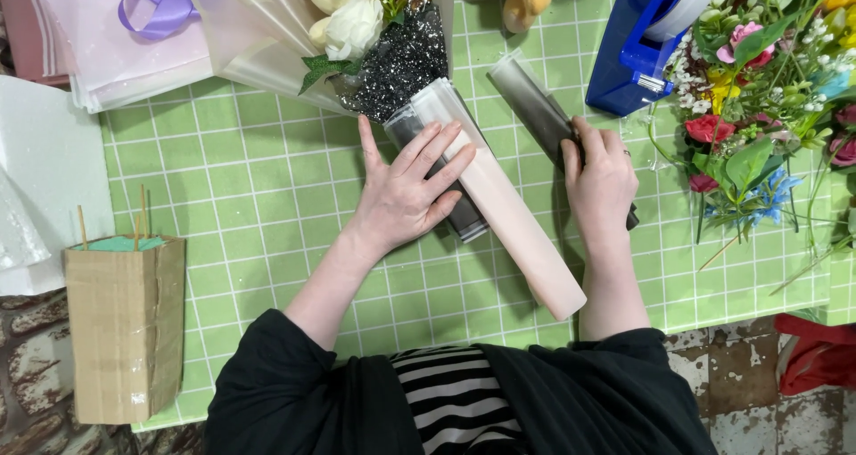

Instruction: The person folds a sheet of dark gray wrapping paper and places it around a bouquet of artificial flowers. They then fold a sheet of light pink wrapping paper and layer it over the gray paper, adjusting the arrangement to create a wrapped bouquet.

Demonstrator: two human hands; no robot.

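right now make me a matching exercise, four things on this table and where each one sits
Things:
1. pink roll
2. grey roll
3. tape dispenser
4. cardboard box

Places:
a. top right, beside the flowers
b. bottom left corner of the mat
c. under the left hand
d. under the right hand

Pairs: 1-c, 2-d, 3-a, 4-b

Clothing: black jacket, sleeves pushed up | black-and-white striped top beneath | ring on right hand (603, 183) | forearms bare
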